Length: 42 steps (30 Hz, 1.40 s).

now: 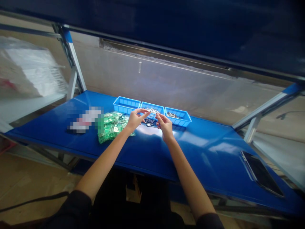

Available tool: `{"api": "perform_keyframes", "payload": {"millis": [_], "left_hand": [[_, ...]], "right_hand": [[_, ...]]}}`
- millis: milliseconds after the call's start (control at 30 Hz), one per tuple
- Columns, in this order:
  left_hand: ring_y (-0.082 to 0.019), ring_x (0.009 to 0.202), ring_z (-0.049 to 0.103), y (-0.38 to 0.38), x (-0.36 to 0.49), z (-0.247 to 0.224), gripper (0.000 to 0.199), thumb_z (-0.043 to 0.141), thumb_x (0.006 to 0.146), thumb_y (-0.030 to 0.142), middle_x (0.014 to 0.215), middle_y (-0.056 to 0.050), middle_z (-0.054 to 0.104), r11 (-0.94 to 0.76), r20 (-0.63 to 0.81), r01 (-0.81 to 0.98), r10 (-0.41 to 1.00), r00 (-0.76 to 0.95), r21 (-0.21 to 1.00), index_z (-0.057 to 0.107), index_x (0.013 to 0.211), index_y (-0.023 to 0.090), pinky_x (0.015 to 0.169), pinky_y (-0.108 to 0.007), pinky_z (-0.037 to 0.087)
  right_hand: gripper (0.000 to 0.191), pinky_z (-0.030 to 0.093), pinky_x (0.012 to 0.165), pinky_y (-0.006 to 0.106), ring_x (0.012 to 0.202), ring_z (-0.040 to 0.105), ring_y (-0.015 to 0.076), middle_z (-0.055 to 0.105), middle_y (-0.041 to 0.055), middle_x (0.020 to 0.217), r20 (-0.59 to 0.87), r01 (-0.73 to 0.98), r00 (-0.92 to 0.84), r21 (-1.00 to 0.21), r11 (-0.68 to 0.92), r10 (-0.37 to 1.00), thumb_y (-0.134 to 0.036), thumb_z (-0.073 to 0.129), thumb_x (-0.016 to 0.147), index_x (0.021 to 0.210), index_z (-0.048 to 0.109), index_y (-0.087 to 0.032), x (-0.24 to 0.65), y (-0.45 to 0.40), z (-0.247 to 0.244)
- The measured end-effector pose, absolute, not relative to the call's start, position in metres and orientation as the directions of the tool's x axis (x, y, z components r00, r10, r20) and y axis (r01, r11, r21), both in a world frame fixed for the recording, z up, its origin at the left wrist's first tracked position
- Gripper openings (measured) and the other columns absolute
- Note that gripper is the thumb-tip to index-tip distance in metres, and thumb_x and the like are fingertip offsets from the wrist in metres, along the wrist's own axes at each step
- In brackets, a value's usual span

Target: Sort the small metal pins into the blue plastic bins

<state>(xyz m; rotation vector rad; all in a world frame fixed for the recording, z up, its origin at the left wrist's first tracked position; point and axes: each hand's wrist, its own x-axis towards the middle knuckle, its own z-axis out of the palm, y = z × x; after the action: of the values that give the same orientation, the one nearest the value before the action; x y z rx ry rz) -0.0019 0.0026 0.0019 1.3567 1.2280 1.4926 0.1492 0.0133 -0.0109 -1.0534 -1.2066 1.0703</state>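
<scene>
My left hand (136, 119) and my right hand (165, 125) are raised close together above the table, fingertips pinched and facing each other. A thin metal pin-like piece (152, 114) spans the small gap between them; its exact kind is too small to tell. Just beneath lies a loose pile of slim, dark metal pieces (149, 123) on the blue tabletop. Behind my fingers stands the middle blue bin (157, 105), holding shiny small metal parts (152, 110). The right blue bin (184, 121) has similar parts (172, 114) inside.
Left of my hands lies a heap of green-and-clear plastic bags (108, 128). The left blue bin (126, 100) adjoins the middle one. A phone-like dark device (260, 173) rests on the blue table (205, 159) at right. A blue shelf (152, 25) overhangs the table.
</scene>
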Motion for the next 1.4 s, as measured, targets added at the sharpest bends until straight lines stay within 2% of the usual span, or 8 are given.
{"api": "perform_keyframes", "payload": {"millis": [100, 200, 433, 533, 900, 1100, 1267, 1400], "left_hand": [[-0.006, 0.043, 0.047, 0.006, -0.007, 0.002, 0.035, 0.069, 0.068, 0.042, 0.06, -0.001, 0.059, -0.231, 0.234, 0.043, 0.932, -0.278, 0.972, 0.067, 0.086, 0.012, 0.036, -0.017, 0.03], [-0.005, 0.042, 0.046, 0.008, -0.008, 0.001, 0.034, 0.069, 0.068, 0.041, 0.059, -0.001, 0.059, -0.202, 0.195, 0.016, 0.917, -0.348, 0.979, 0.068, 0.087, 0.012, 0.036, -0.017, 0.03], [-0.004, 0.041, 0.048, 0.007, -0.004, -0.001, 0.032, 0.06, 0.078, 0.037, 0.086, -0.009, 0.066, -0.173, 0.169, 0.014, 0.939, -0.301, 0.985, 0.069, 0.094, 0.011, 0.035, -0.017, 0.03], [-0.004, 0.041, 0.05, 0.008, -0.004, -0.003, 0.033, 0.057, 0.079, 0.039, 0.09, -0.009, 0.066, -0.162, 0.157, 0.001, 0.95, -0.268, 0.987, 0.069, 0.096, 0.013, 0.035, -0.016, 0.029], [-0.006, 0.046, 0.048, 0.006, -0.002, -0.002, 0.032, 0.073, 0.063, 0.037, 0.061, -0.002, 0.06, -0.126, 0.143, 0.073, 0.935, -0.323, 0.989, 0.069, 0.082, 0.011, 0.04, -0.017, 0.033], [-0.004, 0.046, 0.047, 0.004, -0.003, 0.001, 0.032, 0.071, 0.066, 0.034, 0.081, -0.006, 0.065, -0.079, 0.076, 0.002, 0.95, -0.304, 0.997, 0.069, 0.088, 0.011, 0.038, -0.017, 0.031], [-0.002, 0.047, 0.048, 0.001, -0.003, 0.008, 0.027, 0.063, 0.075, 0.033, 0.105, -0.009, 0.063, -0.005, -0.031, -0.155, 0.972, -0.233, 0.988, 0.068, 0.094, 0.013, 0.037, -0.016, 0.029], [-0.004, 0.051, 0.051, 0.0, -0.005, 0.011, 0.026, 0.064, 0.075, 0.033, 0.11, -0.01, 0.062, 0.07, -0.108, -0.235, 0.982, -0.155, 0.969, 0.069, 0.094, 0.016, 0.04, -0.017, 0.032]], "right_hand": [[0.044, 0.036, 0.041, 0.02, 0.049, 0.049, 0.008, 0.068, 0.0058, 0.084, 0.197, 0.013, 0.074, -0.98, 0.197, 0.978, -0.048, 0.065, 0.066, 0.095, 0.069, -0.016, 0.151, 0.014, -0.014], [0.042, 0.039, 0.041, 0.021, 0.05, 0.051, 0.0099, 0.069, 0.0068, 0.083, 0.209, 0.109, 0.091, -0.974, 0.199, 0.974, -0.047, 0.064, 0.066, 0.093, 0.071, -0.016, 0.152, 0.015, -0.019], [0.042, 0.043, 0.042, 0.022, 0.051, 0.055, 0.0123, 0.07, 0.0072, 0.082, 0.231, 0.188, 0.114, -0.96, 0.208, 0.966, -0.048, 0.06, 0.069, 0.095, 0.07, -0.016, 0.154, 0.018, -0.024], [0.042, 0.043, 0.043, 0.022, 0.051, 0.057, 0.0125, 0.07, 0.0072, 0.081, 0.228, 0.212, 0.114, -0.956, 0.201, 0.967, -0.047, 0.06, 0.069, 0.094, 0.071, -0.015, 0.155, 0.018, -0.022], [0.036, 0.04, 0.041, 0.019, 0.066, 0.063, 0.0166, 0.07, 0.0094, 0.082, 0.072, 0.012, 0.177, -0.997, 0.071, 0.982, -0.043, 0.068, 0.061, 0.083, 0.069, -0.013, 0.16, 0.031, -0.027], [0.037, 0.044, 0.052, 0.019, 0.092, 0.064, 0.0185, 0.068, 0.005, 0.105, 0.052, -0.231, -0.03, -0.972, 0.044, 0.998, -0.038, 0.065, 0.068, 0.102, 0.066, -0.024, 0.159, 0.038, -0.015], [0.041, 0.041, 0.05, 0.019, 0.084, 0.064, 0.0176, 0.068, 0.0069, 0.106, 0.041, -0.075, -0.045, -0.996, 0.037, 0.998, -0.04, 0.069, 0.065, 0.102, 0.067, -0.022, 0.156, 0.033, -0.016], [0.039, 0.039, 0.048, 0.019, 0.074, 0.063, 0.0146, 0.068, 0.0059, 0.104, 0.017, 0.009, 0.013, -1.0, 0.016, 1.0, -0.042, 0.067, 0.065, 0.1, 0.069, -0.023, 0.158, 0.025, -0.02]]}}
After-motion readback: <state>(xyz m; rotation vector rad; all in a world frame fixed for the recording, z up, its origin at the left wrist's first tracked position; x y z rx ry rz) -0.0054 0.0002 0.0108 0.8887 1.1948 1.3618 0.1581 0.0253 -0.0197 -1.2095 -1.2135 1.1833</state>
